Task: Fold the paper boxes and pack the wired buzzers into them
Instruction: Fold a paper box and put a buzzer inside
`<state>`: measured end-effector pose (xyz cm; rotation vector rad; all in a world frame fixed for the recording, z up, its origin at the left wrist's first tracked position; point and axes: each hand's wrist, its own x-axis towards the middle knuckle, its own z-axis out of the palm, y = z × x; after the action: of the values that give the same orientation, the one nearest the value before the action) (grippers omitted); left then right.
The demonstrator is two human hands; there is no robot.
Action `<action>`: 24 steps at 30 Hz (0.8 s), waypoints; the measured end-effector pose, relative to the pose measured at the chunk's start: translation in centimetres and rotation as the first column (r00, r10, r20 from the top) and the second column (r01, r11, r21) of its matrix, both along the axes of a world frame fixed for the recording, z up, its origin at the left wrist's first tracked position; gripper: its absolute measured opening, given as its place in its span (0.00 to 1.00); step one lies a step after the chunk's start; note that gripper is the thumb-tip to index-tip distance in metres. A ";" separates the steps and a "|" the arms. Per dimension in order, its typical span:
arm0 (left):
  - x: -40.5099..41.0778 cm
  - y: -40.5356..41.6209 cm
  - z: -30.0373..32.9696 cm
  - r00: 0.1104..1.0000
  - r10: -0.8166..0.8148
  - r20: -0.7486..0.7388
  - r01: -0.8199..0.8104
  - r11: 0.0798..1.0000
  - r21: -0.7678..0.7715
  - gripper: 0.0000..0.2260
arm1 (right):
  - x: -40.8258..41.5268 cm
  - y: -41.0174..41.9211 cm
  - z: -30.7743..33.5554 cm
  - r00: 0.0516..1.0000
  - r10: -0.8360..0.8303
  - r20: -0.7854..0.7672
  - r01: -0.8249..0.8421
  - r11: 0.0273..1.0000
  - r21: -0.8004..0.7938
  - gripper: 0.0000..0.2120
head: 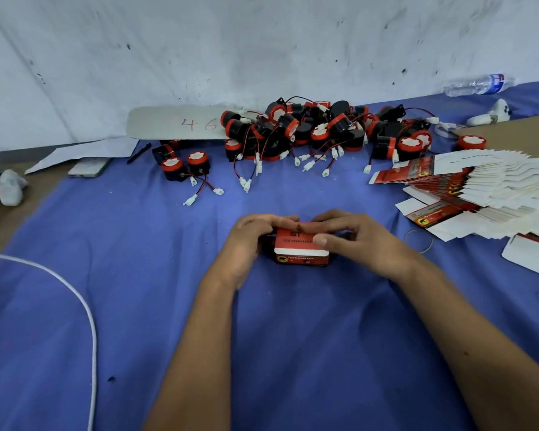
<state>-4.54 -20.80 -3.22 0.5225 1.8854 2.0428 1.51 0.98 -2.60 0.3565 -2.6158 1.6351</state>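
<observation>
Head view shows both hands gripping a small red paper box point(302, 246) on the blue cloth point(137, 275), left hand point(249, 241) bracing its side, right hand point(349, 236) pressing the top; closing it cleanly probably needs steady, even pressure.

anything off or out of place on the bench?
Mostly tidy. Odd bits: a water bottle lies on its side at the far right edge, and the flat boxes have slid into a loose fan rather than a stack. Both hands, left hand and right hand, grip the red box; it looks intact.
</observation>
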 end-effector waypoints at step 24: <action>0.1 -0.8 -0.2 0.975 -0.162 -0.150 0.130 0.971 -0.202 0.22 | -0.9 -1.1 -0.7 0.939 -0.015 -0.345 0.149 0.919 0.366 0.19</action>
<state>-4.46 -21.63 -3.43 0.7771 2.0435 1.7497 0.64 -0.11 -3.32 0.4798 -2.6220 0.9190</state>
